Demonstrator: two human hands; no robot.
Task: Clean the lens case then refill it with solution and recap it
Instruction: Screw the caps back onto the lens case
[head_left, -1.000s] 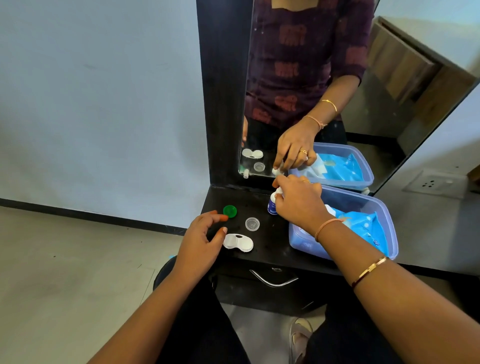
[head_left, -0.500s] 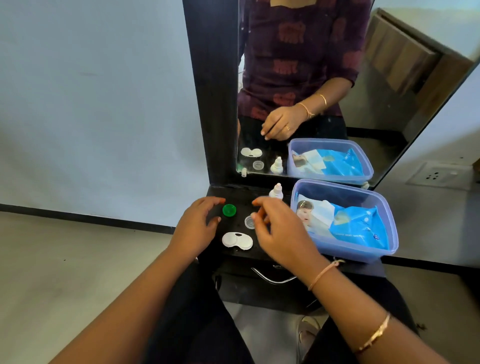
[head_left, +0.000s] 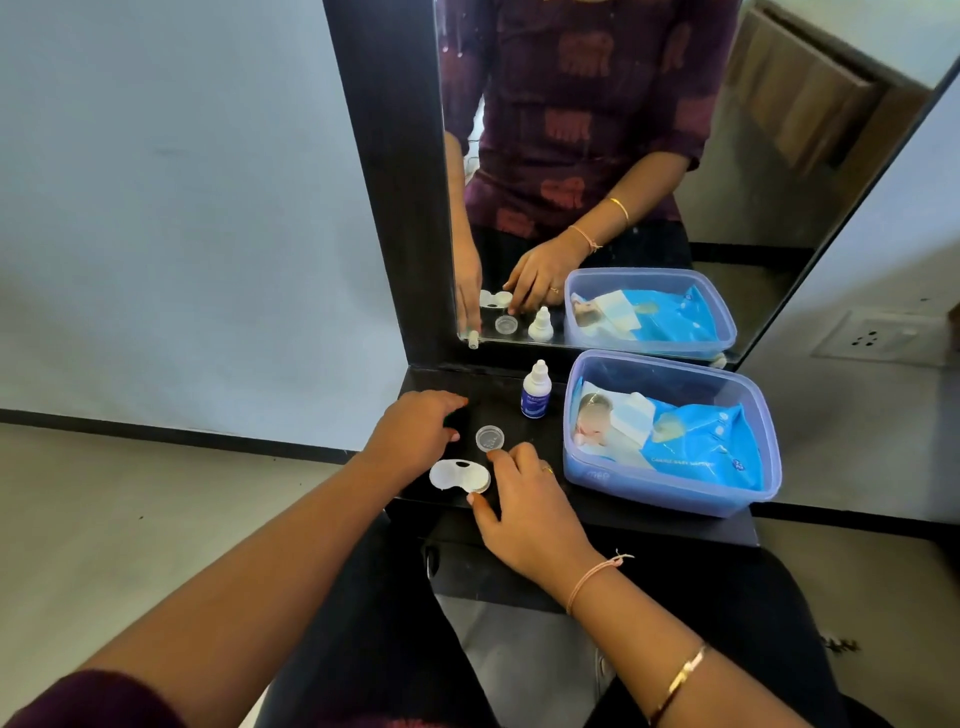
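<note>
- Narrow black desk under a tall mirror carries everything. The small things sit toward its front, so anything nudged forward has little surface left before it drops to the floor.
- Blue tub with a wipes pack fills the right half of the desk. The right arm must work in the gap beside it, and a careless swing could shove the tub.
- Left hand lies palm down over the desk, fingers spread and relaxed, holding nothing I can see. It hides the patch beneath it, and a quick slide could flick whatever lies there off the edge.
- Right hand hovers at the right end of the case, thumb and forefinger apart and loosely curved, gripping nothing. I cannot tell whether a fingertip touches the case. An off-centre pinch could skid the case away instead of lifting it.
- Bottle stands upright behind the hands, just beside the tub. It is tall and slim, so a knuckle reaching past it would likely tip it.
- Case lies uncapped near the front edge, between the two hands. It looks light and smooth, and its wells face up. Fingertips could dirty them, and a bump after filling would spill solution.
- Clear cap lies just beyond the right forefinger and is the only cap in view. A brush of that finger could send it sliding.
</note>
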